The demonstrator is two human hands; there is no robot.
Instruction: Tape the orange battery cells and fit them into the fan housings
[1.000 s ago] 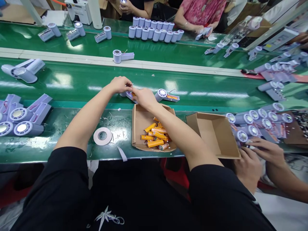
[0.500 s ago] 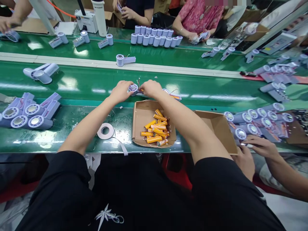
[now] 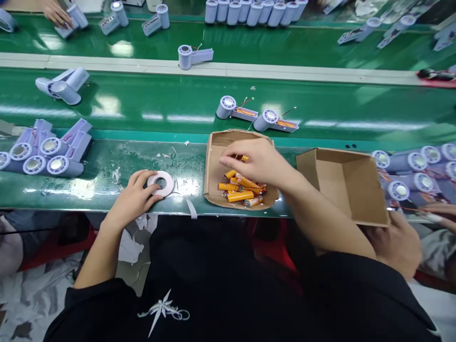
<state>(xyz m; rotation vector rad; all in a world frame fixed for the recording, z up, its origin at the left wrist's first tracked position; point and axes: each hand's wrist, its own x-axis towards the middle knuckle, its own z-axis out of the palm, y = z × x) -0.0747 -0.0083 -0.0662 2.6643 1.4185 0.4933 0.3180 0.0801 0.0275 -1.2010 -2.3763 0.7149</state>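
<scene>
My left hand (image 3: 137, 197) has its fingers and thumb on a roll of white tape (image 3: 170, 185), gripping its left side on the bench. A loose tape end (image 3: 191, 208) hangs over the bench edge. Over a shallow cardboard box (image 3: 211, 175) is my right hand (image 3: 258, 159), palm down, fingers bent and thumb apart from them; nothing shows in its grasp. Orange cylindrical batteries (image 3: 240, 195) lie heaped in that box, partly hidden under the hand. Behind it, two lilac fan housings (image 3: 226, 108) (image 3: 266, 120) with thin wires and orange batteries in their handles rest on the green belt.
A second cardboard box (image 3: 356, 183) stands to the right, with a co-worker's hand (image 3: 399, 240) below it. Lilac housings are grouped on the bench at left (image 3: 59, 165) and right (image 3: 415, 183). Another person's hand (image 3: 59, 14) touches a housing at far left.
Both hands have left the fan housing, which now lies on the belt beside the other. My left hand came back to the tape roll, my right hand to the battery box. The view tilted down.
</scene>
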